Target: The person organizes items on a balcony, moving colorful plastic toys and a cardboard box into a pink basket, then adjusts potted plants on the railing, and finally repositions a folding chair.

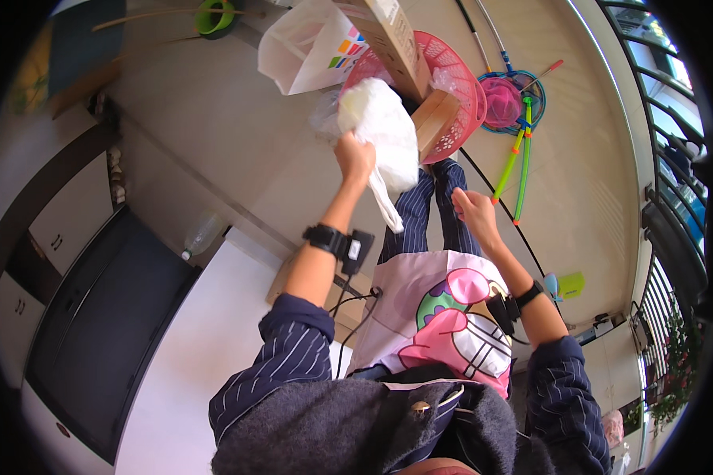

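Note:
My left hand [355, 157] grips a white plastic bag [386, 127] by its gathered top. The bag bulges softly, and one loose handle strip hangs down towards my legs; its contents are hidden. Just beyond my feet stands a pink perforated plastic basket [474, 113], partly covered by the bag. A long cardboard box [401, 53] sticks up out of it, with a smaller brown box [437, 119] leaning beside that. Over my right leg, apart from the basket, my right hand [476, 217] is curled with nothing visible in it.
A white carrier bag [300, 53] with coloured squares stands left of the basket. Nets [502, 101] and green-yellow toy poles [520, 160] lie to its right. A clear plastic bottle [203, 234] is on the left, near a white surface [196, 356]. Railings [668, 119] edge the right.

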